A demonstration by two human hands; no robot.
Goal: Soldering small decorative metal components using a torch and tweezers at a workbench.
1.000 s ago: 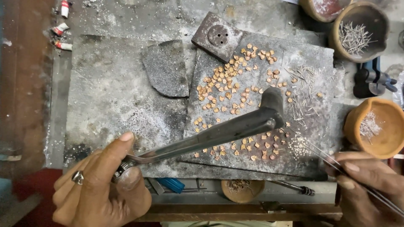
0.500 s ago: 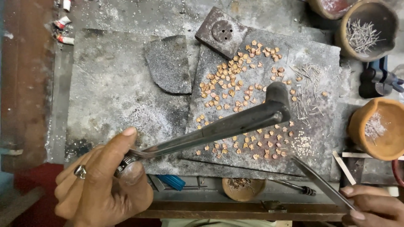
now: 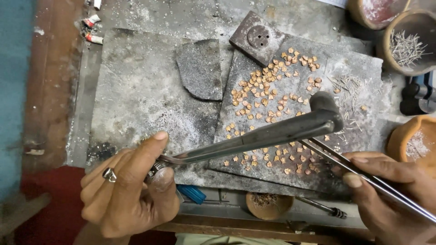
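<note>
item: left hand (image 3: 129, 190), at 7 o'clock, fingers clenched round the handle of a long dark torch (image 3: 268, 134); thumb laid along the handle, ring on one finger. the torch's bent nozzle hangs over the slab at about 3 o'clock of centre.

item: right hand (image 3: 390, 195), at 4 o'clock, pinching long steel tweezers (image 3: 345, 161) between thumb and fingers. change noted: half a second ago this hand sat low at the frame's corner with the tweezers off the slab; now it has come up and in, and the tips reach under the torch nozzle among the pieces. judged: work on the pieces is being resumed, tool and flame-head brought to one spot.

item: small copper-coloured pieces (image 3: 268, 97), scattered loose over a grey slab (image 3: 359, 72), from 12 to 5 o'clock; lot appears undisturbed.

item: thin wire bits (image 3: 347, 88), beside the pieces at 2 o'clock.

item: broken dark slab fragment (image 3: 200, 68), at 11 o'clock.

item: clay bowl (image 3: 399, 136), at 3 o'clock edge.
</note>
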